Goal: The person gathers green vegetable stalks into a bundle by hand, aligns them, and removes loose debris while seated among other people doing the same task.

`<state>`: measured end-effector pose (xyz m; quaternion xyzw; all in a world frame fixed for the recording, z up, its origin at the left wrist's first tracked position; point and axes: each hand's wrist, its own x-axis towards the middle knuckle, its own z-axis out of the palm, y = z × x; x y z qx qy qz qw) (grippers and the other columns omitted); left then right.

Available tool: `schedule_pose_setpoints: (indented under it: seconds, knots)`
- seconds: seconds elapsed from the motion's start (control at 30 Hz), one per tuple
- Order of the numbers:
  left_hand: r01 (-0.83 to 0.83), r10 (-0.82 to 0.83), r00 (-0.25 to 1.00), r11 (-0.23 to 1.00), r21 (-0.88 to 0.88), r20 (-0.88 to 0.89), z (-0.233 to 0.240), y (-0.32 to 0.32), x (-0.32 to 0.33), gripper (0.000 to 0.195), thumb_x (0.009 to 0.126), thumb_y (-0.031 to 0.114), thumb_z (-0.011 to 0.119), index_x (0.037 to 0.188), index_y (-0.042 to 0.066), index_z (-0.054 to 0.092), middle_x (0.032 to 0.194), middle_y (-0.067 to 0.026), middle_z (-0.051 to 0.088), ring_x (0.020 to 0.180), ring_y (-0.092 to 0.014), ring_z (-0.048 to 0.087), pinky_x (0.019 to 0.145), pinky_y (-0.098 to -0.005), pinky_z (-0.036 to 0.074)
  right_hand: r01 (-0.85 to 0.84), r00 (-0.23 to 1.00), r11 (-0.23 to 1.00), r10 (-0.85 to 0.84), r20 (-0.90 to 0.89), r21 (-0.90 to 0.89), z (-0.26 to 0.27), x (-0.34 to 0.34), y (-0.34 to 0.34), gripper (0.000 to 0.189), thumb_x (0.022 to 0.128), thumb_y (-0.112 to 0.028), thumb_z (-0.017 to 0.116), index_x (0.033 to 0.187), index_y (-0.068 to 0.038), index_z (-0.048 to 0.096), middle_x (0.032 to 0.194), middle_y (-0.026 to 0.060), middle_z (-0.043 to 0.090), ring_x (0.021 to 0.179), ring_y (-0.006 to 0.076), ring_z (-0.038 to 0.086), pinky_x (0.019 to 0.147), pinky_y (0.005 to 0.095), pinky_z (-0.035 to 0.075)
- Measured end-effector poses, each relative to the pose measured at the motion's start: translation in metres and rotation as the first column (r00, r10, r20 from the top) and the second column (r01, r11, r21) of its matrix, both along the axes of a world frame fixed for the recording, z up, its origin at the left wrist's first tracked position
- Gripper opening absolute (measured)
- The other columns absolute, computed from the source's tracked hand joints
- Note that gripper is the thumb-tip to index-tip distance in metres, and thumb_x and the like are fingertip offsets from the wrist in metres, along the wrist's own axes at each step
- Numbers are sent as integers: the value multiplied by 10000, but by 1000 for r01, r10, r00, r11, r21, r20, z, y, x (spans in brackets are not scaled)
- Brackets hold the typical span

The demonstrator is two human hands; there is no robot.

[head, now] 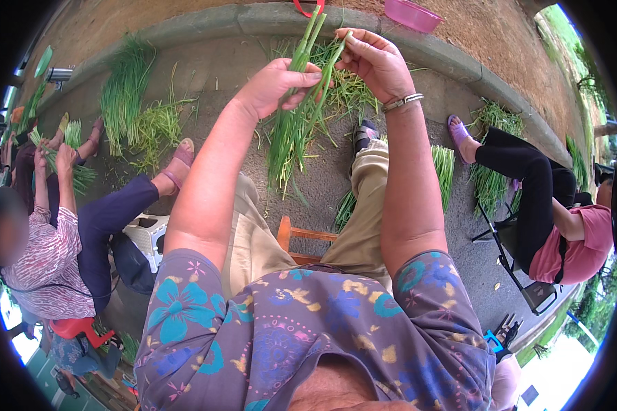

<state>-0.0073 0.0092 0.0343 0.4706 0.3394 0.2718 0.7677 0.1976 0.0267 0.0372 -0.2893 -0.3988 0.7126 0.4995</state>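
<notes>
My left hand (272,85) is closed around a few long scallion-like green stalks (308,49). Their pale thick ends point up and away, and the thin leaves (288,144) hang down over the ground. Between thumb and fingers, my right hand (378,61) pinches the pale end of one stalk (334,59) that slants out of the same bunch. Below and behind both hands lies a loose heap of yellow-green leaf scraps (357,90) by the kerb. Some of that heap is hidden by my hands.
A concrete kerb (200,25) curves across the far side, with a pink plastic basin (414,15) beyond. Long green stalks (126,87) lie to the left; a bundle (443,172) is beside my leg. Seated people flank me, one in a striped top (46,277), another in pink (570,251).
</notes>
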Motion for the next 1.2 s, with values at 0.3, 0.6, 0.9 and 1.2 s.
schedule_pose_setpoints:
  seconds: [0.3, 0.6, 0.9, 1.2]
  knots:
    - [-156, 178, 979, 966, 205, -96, -10, 2, 5, 203, 812, 197, 651, 909, 37, 571, 770, -86, 657, 435, 0, 427, 369, -148, 317, 237, 918, 965, -259, 300, 107, 3, -12, -1, 171, 865, -130, 583, 974, -4, 622, 757, 12, 603, 645, 69, 563, 579, 216, 495]
    - [-148, 160, 982, 982, 113, -99, -13, 2, 8, 162, 819, 198, 646, 855, 53, 584, 714, -80, 657, 400, -8, 451, 332, -146, 294, 301, 723, 864, -482, 494, 403, -10, -18, 2, 148, 824, -153, 629, 853, -7, 639, 691, 17, 618, 595, 56, 557, 518, 204, 459]
    - [-276, 298, 949, 943, 185, -101, -12, 0, 12, 143, 812, 163, 653, 857, 46, 583, 720, -70, 653, 465, -37, 519, 385, -163, 366, 356, 750, 904, -427, 506, 236, -2, -19, -1, 226, 761, -207, 702, 821, 3, 642, 672, 4, 607, 543, 51, 543, 459, 199, 460]
    - [-207, 419, 872, 785, 584, -254, -34, 4, 15, 113, 817, 77, 630, 906, 12, 601, 712, -25, 620, 633, -75, 581, 583, -238, 480, 345, 704, 899, -437, 559, 269, -11, -25, 0, 215, 795, -187, 613, 840, 21, 648, 662, 25, 616, 531, 63, 548, 445, 226, 471]
